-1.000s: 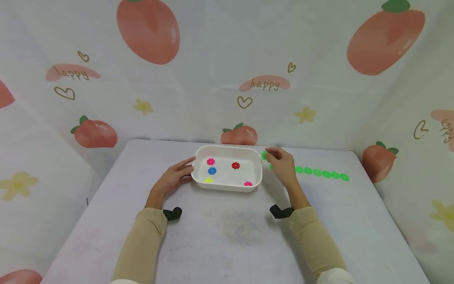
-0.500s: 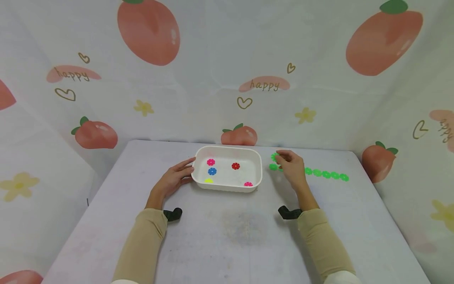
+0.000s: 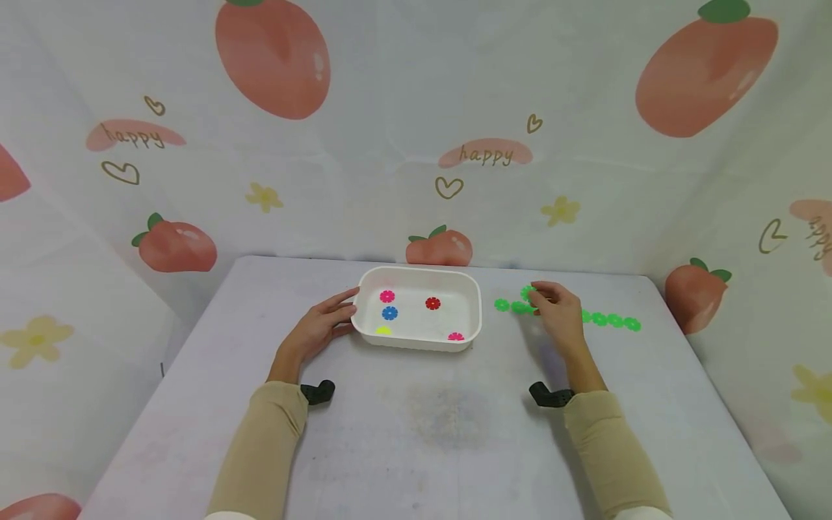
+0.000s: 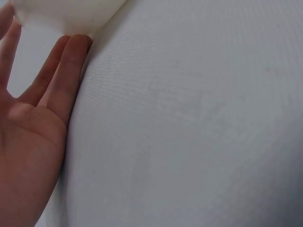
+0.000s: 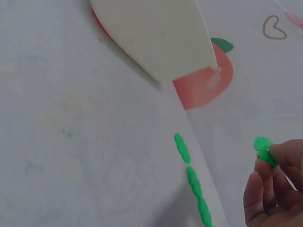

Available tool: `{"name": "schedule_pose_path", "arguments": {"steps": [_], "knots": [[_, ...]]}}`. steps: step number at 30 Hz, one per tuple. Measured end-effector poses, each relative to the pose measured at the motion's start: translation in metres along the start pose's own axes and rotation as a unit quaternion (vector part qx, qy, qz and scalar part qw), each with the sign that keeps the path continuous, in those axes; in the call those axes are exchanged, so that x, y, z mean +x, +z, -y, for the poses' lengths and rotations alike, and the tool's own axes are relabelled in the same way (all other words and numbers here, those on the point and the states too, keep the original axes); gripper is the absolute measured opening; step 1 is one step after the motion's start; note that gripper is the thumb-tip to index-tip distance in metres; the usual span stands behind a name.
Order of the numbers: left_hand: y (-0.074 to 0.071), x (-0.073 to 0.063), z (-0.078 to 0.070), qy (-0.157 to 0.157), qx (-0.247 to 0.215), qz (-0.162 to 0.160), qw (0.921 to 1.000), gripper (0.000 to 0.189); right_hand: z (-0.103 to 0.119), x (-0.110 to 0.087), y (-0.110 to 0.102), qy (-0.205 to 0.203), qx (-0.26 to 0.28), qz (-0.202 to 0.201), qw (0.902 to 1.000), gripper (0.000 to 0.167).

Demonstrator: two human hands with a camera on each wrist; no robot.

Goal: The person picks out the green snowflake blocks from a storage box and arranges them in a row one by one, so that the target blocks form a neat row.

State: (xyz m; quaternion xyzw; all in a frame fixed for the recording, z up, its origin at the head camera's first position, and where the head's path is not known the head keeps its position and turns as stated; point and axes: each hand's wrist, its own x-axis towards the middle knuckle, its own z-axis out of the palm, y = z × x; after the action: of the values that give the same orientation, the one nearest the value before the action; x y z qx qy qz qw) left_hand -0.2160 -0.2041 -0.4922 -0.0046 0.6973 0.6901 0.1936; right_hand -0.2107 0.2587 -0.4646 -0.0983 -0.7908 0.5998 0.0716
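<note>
My left hand (image 3: 315, 328) rests against the left end of a white plastic tray (image 3: 416, 344), fingers extended along its side. In the left wrist view, the fingertips touch the tray's wall (image 4: 71, 14). To the right of the tray, my right hand (image 3: 560, 318) pinches a green snowflake disc (image 5: 261, 143) between thumb and fingers, held over a row of matching green discs (image 3: 599, 319). Part of that row is hidden behind the right hand. Inside the tray lie a red disc (image 3: 432, 303), a blue disc (image 3: 389, 313), a yellow one and two pink ones.
The white-covered table (image 3: 429, 448) ends at a back edge just behind the tray. A pale curtain printed with peaches (image 3: 273, 58) hangs behind and at both sides. A black wrist mount (image 3: 318, 392) sticks out from each sleeve.
The right hand has moved right along the green row with its disc, away from the tray, uncovering the row's left end. The left hand and the tray have stayed in place.
</note>
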Motion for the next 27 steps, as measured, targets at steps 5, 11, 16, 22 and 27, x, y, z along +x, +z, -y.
{"name": "schedule_pose_path", "arguments": {"steps": [5, 11, 16, 22, 27], "knots": [[0.000, 0.000, 0.000, 0.001, 0.001, 0.001, 1.0000, 0.059, -0.002, -0.001, -0.013, -0.001, 0.005, -0.014, 0.9999, 0.038], [0.000, -0.001, 0.001, 0.001, 0.007, 0.003, 1.0000, 0.059, -0.003, -0.002, -0.028, 0.007, -0.004, -0.031, 0.9995, 0.040], [0.000, -0.001, 0.001, 0.003, 0.006, -0.001, 1.0000, 0.058, -0.007, 0.000, -0.041, 0.013, -0.002, -0.052, 0.9986, 0.039], [-0.001, -0.001, 0.001, 0.004, 0.006, -0.001, 1.0000, 0.059, -0.014, 0.004, -0.058, 0.022, -0.001, -0.070, 0.9973, 0.039], [0.000, 0.000, 0.000, -0.001, 0.005, 0.001, 1.0000, 0.058, -0.020, 0.005, -0.071, 0.041, 0.002, -0.080, 0.9960, 0.038]]}}
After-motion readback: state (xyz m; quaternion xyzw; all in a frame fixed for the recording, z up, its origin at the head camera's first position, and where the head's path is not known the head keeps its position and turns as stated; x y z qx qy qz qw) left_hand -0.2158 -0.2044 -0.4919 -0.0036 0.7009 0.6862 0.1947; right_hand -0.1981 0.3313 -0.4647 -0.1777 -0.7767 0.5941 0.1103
